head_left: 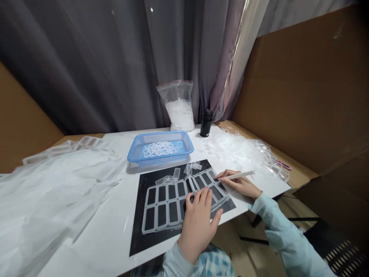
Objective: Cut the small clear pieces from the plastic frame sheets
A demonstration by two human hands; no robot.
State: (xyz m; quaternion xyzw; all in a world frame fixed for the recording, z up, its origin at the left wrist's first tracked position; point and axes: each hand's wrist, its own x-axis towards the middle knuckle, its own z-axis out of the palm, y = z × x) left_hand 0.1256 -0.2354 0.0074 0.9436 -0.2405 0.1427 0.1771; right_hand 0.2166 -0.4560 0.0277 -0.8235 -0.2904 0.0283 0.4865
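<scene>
Nearest of all, pale blue sleeves (pixel 288 231) and a checked lap cloth (pixel 213 263); then left hand (pixel 196 227), palm down, fingers spread wide, pressing on a clear plastic grid (pixel 157 204), holding nothing; just beside it, right hand (pixel 239 184), fingers curled narrow around a white stick (pixel 236 176), its end poking out to the right, knuckles right at the grid's far corner; grid flat on a black mat (pixel 138 234), rows of rectangular cells, the far edge ragged, with loose clear scraps (pixel 173 179) lying over it; mat on a white table (pixel 100 231); off to the left, a big pile of clear sheet (pixel 57 192) spilling across the table; off to the right, a heap of clear loops (pixel 233 152), a pink strip (pixel 284 165) at its edge; further on, a blue basket (pixel 184 138) of white loops (pixel 158 149); behind that, a zip bag of loops (pixel 177 92) and a black bottle (pixel 206 123), upright, side by side; last, a grey curtain (pixel 86 57) and cardboard walls (pixel 296 77).
</scene>
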